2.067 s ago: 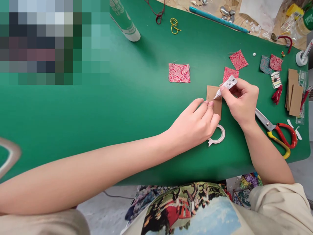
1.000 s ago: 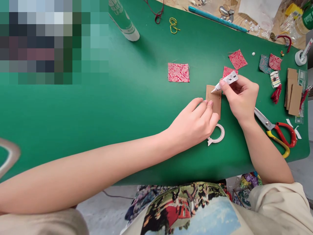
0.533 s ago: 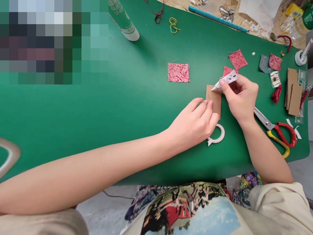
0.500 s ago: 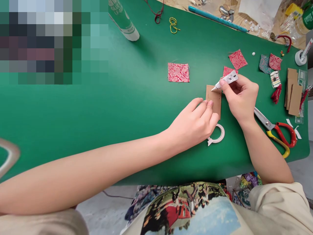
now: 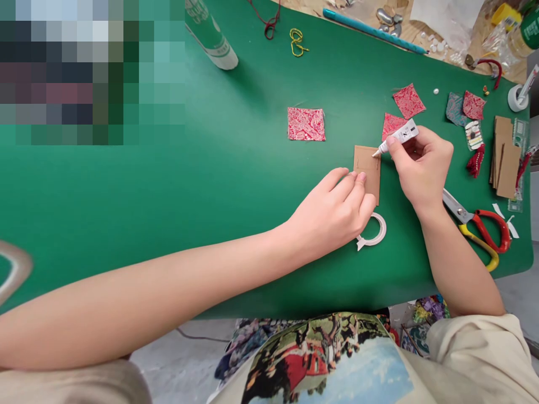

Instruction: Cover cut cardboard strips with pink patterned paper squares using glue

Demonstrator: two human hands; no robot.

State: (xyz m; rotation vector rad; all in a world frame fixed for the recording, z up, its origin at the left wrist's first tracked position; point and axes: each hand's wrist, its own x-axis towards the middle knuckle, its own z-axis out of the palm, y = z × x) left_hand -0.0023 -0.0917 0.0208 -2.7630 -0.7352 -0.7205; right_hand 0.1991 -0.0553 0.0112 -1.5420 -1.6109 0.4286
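A small brown cardboard piece (image 5: 366, 154) lies on the green table mat, with short stitch-like marks near its upper end. My left hand (image 5: 339, 205) has its fingers curled over the card's left and lower part, pinning it down. Pinched in my right hand (image 5: 425, 165) is a small white glue tube (image 5: 402, 136). Its nozzle points down-left and touches or nearly touches the card's upper right. Just below the card is a white tape roll (image 5: 381, 230), partly behind my left hand. A red patterned fabric square (image 5: 391, 124) is partly covered by the tube.
Scissors (image 5: 467, 216) lie beside my right forearm. Cardboard strips (image 5: 503, 157) are stacked at the right, near another red fabric square (image 5: 409, 101). One more fabric piece (image 5: 306, 124) lies left of the card. A green-and-white bottle (image 5: 223, 53) stands at the back.
My right hand has moved right with the glue tube, carrying the nozzle from the card's upper middle toward its right edge. My left hand and the card have stayed in place.
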